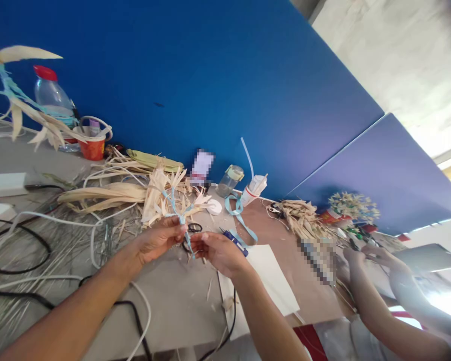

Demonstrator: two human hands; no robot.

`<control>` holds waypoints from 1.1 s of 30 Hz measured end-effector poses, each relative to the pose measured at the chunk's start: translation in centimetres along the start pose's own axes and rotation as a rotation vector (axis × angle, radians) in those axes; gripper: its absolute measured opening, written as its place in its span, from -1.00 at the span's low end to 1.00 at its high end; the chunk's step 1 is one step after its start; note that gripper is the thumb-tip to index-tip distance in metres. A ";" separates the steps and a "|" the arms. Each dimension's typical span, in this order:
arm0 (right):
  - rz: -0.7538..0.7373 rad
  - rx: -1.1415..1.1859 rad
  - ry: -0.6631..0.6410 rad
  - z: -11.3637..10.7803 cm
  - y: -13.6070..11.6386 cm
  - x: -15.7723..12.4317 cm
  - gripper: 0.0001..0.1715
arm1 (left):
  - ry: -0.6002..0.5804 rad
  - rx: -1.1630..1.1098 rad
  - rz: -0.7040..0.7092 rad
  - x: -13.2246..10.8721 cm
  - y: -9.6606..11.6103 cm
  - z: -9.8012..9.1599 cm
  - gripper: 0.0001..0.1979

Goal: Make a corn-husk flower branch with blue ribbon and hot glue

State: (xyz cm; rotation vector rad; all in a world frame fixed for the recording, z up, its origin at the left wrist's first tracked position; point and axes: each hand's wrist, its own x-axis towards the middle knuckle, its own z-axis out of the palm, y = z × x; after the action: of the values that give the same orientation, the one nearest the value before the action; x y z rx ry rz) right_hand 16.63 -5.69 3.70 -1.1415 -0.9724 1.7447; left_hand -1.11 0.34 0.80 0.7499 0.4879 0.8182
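Observation:
My left hand (158, 239) pinches the stem of a bundle of dried corn-husk strips (169, 196) bound with light blue ribbon (177, 212). My right hand (218, 252) is closed on the lower end of that ribbon-wrapped stem, just right of the left hand. Both hands meet over the grey table (173, 296). Black scissors (192, 230) lie just behind the fingers, and a blue-handled tool (233, 240) lies by my right hand.
Loose husks (105, 193), cables (18, 250), a red cup (92, 145) and a plastic bottle (52, 98) lie left. A glass jar (230, 180), blue ribbon loop (238, 213) and white sheet (274, 281) sit right. Another person's hands (364, 255) work at the right near a husk pile (302, 218).

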 end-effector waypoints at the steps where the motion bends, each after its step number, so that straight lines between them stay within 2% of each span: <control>1: 0.037 0.059 -0.065 0.5 0.2 0.8 -0.61 | -0.044 0.024 -0.003 -0.1 0.0 0.0 -0.79; 4: 0.124 0.181 -0.196 0.9 0.8 2.4 -0.65 | -0.141 0.074 -0.040 -0.1 0.1 -0.1 -0.77; 8: 0.215 0.258 -0.269 0.5 1.3 3.0 -0.67 | -0.128 0.102 -0.041 0.0 0.0 -0.4 -0.75; 13: 0.181 0.306 -0.245 0.5 1.5 3.2 -0.71 | -0.110 0.104 -0.048 0.2 -0.2 -0.5 -0.73; 19: 0.217 0.301 -0.215 0.8 1.5 3.2 -0.75 | -0.046 0.112 -0.063 0.2 -0.3 -0.4 -0.75; 29: 0.374 0.493 -0.258 1.1 1.7 3.2 -0.78 | -0.010 0.107 -0.068 0.3 -0.5 -0.5 -0.79; 33: 0.422 0.531 -0.236 1.0 1.9 3.3 -0.79 | 0.018 0.090 -0.055 0.4 -0.5 -0.6 -0.80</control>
State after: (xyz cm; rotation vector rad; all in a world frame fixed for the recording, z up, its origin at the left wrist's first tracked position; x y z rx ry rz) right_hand 14.46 -3.52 1.22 -0.8373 -0.3561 2.3350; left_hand -1.02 0.64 -0.02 0.8089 0.5617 0.7565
